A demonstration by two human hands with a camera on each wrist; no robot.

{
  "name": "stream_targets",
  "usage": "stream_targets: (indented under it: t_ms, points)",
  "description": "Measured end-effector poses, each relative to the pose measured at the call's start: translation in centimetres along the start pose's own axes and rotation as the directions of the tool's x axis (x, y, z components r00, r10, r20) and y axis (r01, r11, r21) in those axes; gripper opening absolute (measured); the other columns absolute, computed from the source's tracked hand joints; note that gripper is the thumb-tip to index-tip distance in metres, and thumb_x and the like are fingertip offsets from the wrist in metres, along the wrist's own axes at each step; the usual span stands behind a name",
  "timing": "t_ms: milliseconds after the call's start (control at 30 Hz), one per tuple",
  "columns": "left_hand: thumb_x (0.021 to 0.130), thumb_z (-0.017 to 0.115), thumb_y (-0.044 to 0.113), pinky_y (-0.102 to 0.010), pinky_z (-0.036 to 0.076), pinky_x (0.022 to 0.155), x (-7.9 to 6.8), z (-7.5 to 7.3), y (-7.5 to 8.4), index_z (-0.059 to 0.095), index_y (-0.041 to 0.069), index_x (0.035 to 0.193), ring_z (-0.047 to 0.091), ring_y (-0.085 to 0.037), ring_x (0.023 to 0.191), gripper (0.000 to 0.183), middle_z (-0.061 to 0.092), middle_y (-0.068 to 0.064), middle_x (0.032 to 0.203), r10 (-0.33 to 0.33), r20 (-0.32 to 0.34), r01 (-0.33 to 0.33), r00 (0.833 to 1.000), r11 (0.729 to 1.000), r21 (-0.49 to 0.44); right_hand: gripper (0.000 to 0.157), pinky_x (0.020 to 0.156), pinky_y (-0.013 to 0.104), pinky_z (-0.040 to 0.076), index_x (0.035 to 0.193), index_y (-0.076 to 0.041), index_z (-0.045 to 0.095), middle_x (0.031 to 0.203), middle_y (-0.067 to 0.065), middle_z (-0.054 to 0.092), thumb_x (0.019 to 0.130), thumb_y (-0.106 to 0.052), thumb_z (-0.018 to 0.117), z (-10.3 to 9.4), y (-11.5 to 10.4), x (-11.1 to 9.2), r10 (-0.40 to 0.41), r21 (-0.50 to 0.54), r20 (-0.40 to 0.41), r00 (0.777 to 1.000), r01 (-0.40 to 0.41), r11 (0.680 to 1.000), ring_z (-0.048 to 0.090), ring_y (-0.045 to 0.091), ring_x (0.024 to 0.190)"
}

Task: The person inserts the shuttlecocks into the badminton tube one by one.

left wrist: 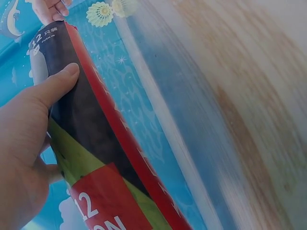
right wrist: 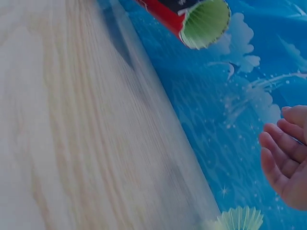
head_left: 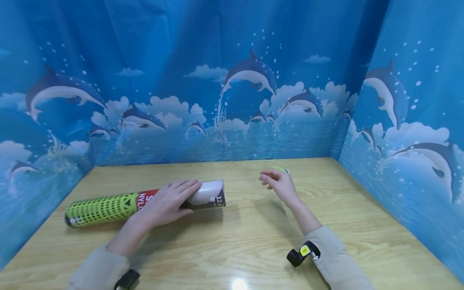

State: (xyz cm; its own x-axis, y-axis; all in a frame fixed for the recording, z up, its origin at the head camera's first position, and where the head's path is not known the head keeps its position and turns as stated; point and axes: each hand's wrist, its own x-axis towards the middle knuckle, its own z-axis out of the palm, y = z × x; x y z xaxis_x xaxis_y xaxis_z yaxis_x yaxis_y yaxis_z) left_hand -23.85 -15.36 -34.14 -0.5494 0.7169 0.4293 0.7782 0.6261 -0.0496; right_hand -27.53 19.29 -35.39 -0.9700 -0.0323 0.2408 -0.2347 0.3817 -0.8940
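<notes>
My left hand grips a shuttlecock tube near its right end, thumb on the near side. The tube is lime green, red and black and lies sideways. In the right wrist view its open end shows a ribbed yellow-green shuttlecock skirt inside. My right hand hovers to the right of the tube, fingers loosely curled and holding nothing. Beyond that hand lies a yellow-green shuttlecock, mostly hidden by it in the head view. Its ribbed skirt appears at the bottom of the right wrist view.
The wood-grain table reaches back to a blue curtain printed with dolphins. Another stretch of curtain borders the table's right side. A small black camera is strapped on the right sleeve.
</notes>
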Motion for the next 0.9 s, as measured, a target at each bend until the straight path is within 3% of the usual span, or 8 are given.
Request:
stream_targets:
  t_ms: [400, 567, 733, 900]
  points:
    - [0.069, 0.082, 0.029, -0.053, 0.045, 0.089, -0.1, 0.0, 0.1, 0.044, 0.005, 0.137, 0.049, -0.034, 0.117, 0.081, 0.050, -0.014, 0.133, -0.007, 0.005, 0.007, 1.000, 1.000, 0.014, 0.036, 0.081, 0.045, 0.051, 0.121, 0.000, 0.059, 0.110, 0.018, 0.063, 0.092, -0.022, 0.059, -2.5, 1.9, 1.2, 0.108, -0.023, -0.174, 0.979, -0.113, 0.993, 0.062, 0.021, 0.090]
    - [0.069, 0.081, 0.028, -0.053, 0.044, 0.090, 0.0, -0.1, 0.2, 0.043, 0.006, 0.138, 0.049, -0.033, 0.118, 0.081, 0.050, -0.014, 0.134, -0.017, 0.015, 0.017, 1.000, 1.000, 0.009, 0.036, 0.084, 0.043, 0.051, 0.122, 0.001, 0.058, 0.112, 0.020, 0.061, 0.092, -0.020, 0.059, -3.4, 2.8, 1.8, 0.122, -0.020, -0.247, 0.961, -0.131, 0.991, 0.060, 0.028, 0.097]
    - [0.069, 0.082, 0.028, -0.053, 0.045, 0.089, 0.0, -0.2, 0.2, 0.044, 0.006, 0.137, 0.049, -0.033, 0.117, 0.081, 0.050, -0.014, 0.133, -0.016, 0.011, 0.016, 1.000, 1.000, 0.007, 0.040, 0.081, 0.038, 0.051, 0.124, 0.000, 0.057, 0.115, 0.019, 0.060, 0.091, -0.023, 0.060, -4.0, 3.5, 2.6, 0.130, -0.093, -0.311, 0.941, -0.166, 0.982, 0.058, 0.029, 0.101]
    - [0.069, 0.082, 0.029, -0.053, 0.045, 0.089, -0.1, -0.1, 0.1, 0.045, 0.005, 0.137, 0.050, -0.032, 0.116, 0.081, 0.051, -0.014, 0.132, -0.010, 0.007, 0.010, 1.000, 1.000, 0.012, 0.045, 0.087, 0.042, 0.045, 0.125, -0.001, 0.056, 0.117, 0.019, 0.060, 0.089, -0.027, 0.062, -4.3, 4.5, 3.3, 0.167, -0.163, -0.331, 0.929, -0.230, 0.959, 0.056, 0.032, 0.106]
